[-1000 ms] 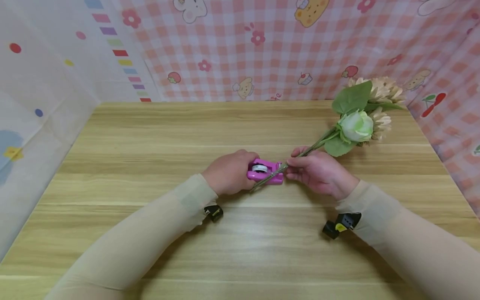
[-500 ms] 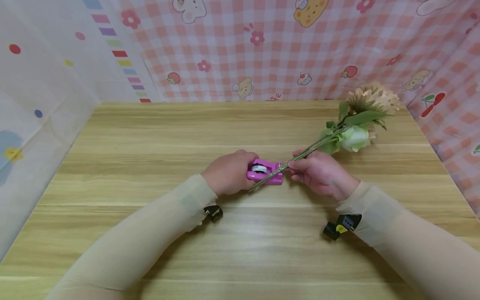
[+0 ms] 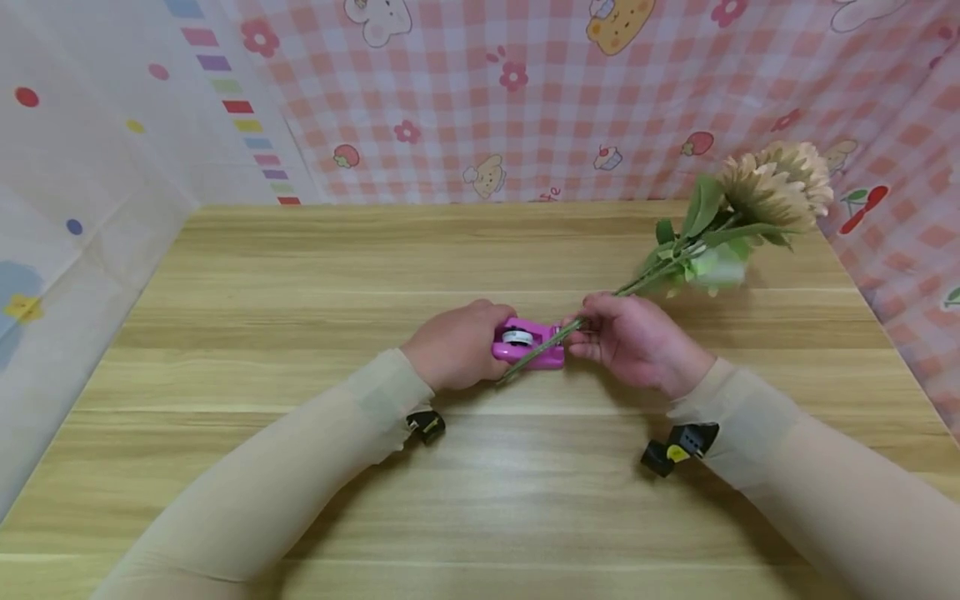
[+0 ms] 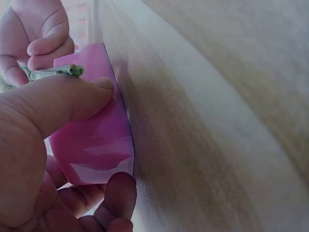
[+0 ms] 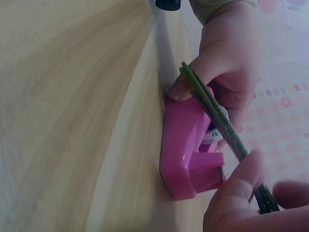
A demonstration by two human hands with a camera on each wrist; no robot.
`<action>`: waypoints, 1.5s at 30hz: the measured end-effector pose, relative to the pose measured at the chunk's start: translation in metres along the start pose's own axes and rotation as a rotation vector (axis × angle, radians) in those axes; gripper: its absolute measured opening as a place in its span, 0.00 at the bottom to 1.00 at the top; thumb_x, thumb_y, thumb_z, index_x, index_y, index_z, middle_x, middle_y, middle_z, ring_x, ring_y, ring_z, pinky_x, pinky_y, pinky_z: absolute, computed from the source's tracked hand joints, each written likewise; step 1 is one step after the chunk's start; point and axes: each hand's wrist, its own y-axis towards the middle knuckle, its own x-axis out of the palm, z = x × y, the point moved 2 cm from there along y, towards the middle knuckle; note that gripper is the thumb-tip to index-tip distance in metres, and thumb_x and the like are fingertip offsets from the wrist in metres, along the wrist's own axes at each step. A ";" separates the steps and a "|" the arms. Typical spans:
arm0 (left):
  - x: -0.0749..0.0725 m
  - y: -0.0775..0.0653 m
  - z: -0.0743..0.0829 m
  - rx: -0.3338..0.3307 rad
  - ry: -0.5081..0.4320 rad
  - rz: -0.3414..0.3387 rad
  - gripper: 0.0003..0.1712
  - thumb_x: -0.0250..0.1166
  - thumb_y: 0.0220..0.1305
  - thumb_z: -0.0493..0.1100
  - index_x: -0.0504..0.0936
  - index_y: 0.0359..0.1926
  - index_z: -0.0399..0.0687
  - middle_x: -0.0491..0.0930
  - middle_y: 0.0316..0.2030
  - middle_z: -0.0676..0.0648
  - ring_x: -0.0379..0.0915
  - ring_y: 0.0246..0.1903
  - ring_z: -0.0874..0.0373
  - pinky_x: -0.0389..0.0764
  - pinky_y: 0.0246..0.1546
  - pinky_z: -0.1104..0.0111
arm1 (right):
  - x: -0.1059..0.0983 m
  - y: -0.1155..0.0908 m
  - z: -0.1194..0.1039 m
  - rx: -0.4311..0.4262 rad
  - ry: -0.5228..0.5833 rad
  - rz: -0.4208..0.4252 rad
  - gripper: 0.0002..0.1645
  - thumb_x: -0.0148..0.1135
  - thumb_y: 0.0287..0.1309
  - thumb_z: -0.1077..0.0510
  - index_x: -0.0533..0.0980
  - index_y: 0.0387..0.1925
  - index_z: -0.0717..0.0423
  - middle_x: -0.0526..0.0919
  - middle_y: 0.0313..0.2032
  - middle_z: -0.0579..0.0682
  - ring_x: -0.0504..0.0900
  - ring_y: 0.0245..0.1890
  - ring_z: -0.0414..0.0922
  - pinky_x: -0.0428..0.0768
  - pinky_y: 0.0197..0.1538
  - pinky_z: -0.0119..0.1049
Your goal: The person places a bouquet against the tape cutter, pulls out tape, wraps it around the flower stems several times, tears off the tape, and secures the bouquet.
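Reaches the left arm (image 3: 277,475) and the right arm (image 3: 832,492) in from the lower corners of the head view, both sleeved and angled toward the middle. Grips with the left hand (image 3: 456,346), back turned up, thumb (image 4: 72,99) pressed along the near side and fingers (image 4: 120,193) curled round the other. Pinches with the right hand (image 3: 641,343), palm side partly showing, fingers bent, near the left hand but apart from it.
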 end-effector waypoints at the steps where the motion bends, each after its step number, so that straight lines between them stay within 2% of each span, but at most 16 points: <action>1: 0.000 0.000 0.000 0.000 0.000 0.001 0.27 0.73 0.66 0.55 0.78 0.63 0.59 0.78 0.52 0.52 0.76 0.46 0.56 0.80 0.52 0.60 | 0.000 0.000 0.000 0.001 -0.011 0.000 0.19 0.46 0.81 0.62 0.76 0.30 0.55 0.89 0.31 0.51 0.87 0.29 0.42 0.87 0.41 0.33; 6: 0.000 0.000 -0.001 0.003 0.001 0.006 0.28 0.73 0.66 0.54 0.77 0.64 0.59 0.78 0.52 0.52 0.76 0.45 0.56 0.80 0.51 0.60 | -0.001 -0.002 0.001 -0.004 -0.074 0.014 0.12 0.52 0.78 0.65 0.75 0.34 0.56 0.89 0.32 0.51 0.88 0.31 0.41 0.88 0.44 0.32; 15: 0.000 0.000 0.000 0.011 0.003 0.009 0.28 0.73 0.66 0.54 0.77 0.64 0.58 0.78 0.52 0.52 0.76 0.45 0.56 0.80 0.51 0.60 | -0.003 -0.007 0.001 -0.014 -0.082 -0.019 0.09 0.51 0.78 0.67 0.74 0.38 0.57 0.89 0.37 0.53 0.89 0.36 0.42 0.88 0.49 0.33; 19: 0.000 -0.001 0.001 0.009 0.002 0.008 0.28 0.73 0.66 0.55 0.77 0.64 0.58 0.78 0.52 0.52 0.76 0.45 0.56 0.80 0.50 0.60 | -0.005 -0.007 0.003 -0.038 -0.087 -0.017 0.04 0.50 0.78 0.69 0.71 0.45 0.60 0.90 0.39 0.51 0.89 0.36 0.40 0.88 0.48 0.31; 24: 0.000 0.000 0.001 0.018 0.001 0.005 0.27 0.73 0.66 0.55 0.78 0.63 0.58 0.78 0.49 0.53 0.76 0.44 0.56 0.80 0.50 0.61 | -0.006 -0.007 0.005 -0.078 -0.064 -0.016 0.08 0.47 0.77 0.71 0.63 0.52 0.63 0.89 0.40 0.50 0.88 0.38 0.39 0.87 0.50 0.30; 30: 0.000 0.001 0.000 0.016 -0.004 0.010 0.29 0.73 0.65 0.55 0.77 0.64 0.57 0.78 0.51 0.53 0.76 0.44 0.56 0.79 0.50 0.61 | -0.002 -0.004 0.004 -0.046 0.019 -0.010 0.04 0.46 0.78 0.70 0.67 0.45 0.60 0.87 0.37 0.52 0.87 0.34 0.41 0.87 0.48 0.32; 34: -0.001 0.000 0.000 0.013 -0.003 0.013 0.28 0.73 0.66 0.55 0.77 0.64 0.57 0.78 0.50 0.53 0.76 0.44 0.56 0.79 0.49 0.61 | 0.001 -0.002 0.002 -0.014 0.068 0.011 0.11 0.49 0.79 0.67 0.71 0.36 0.56 0.84 0.33 0.51 0.86 0.32 0.42 0.87 0.46 0.32; 37: -0.001 0.000 0.000 0.018 -0.005 0.014 0.29 0.73 0.66 0.55 0.77 0.64 0.57 0.78 0.50 0.53 0.76 0.44 0.56 0.79 0.49 0.61 | 0.001 0.000 0.001 -0.014 0.057 0.026 0.10 0.52 0.78 0.66 0.73 0.35 0.55 0.83 0.31 0.50 0.86 0.31 0.41 0.87 0.44 0.31; 40: -0.001 0.000 0.000 0.023 -0.006 0.015 0.29 0.73 0.65 0.55 0.77 0.65 0.56 0.79 0.50 0.53 0.77 0.44 0.56 0.80 0.50 0.61 | 0.001 0.001 0.001 -0.027 0.035 0.046 0.03 0.53 0.77 0.67 0.72 0.43 0.57 0.84 0.31 0.50 0.86 0.31 0.40 0.87 0.43 0.30; 45: -0.001 0.000 0.000 0.023 -0.004 0.011 0.30 0.73 0.65 0.55 0.77 0.65 0.56 0.79 0.50 0.53 0.77 0.44 0.56 0.80 0.50 0.61 | 0.001 0.002 0.001 -0.039 0.003 0.064 0.12 0.51 0.77 0.68 0.64 0.56 0.59 0.86 0.34 0.49 0.86 0.31 0.38 0.87 0.44 0.29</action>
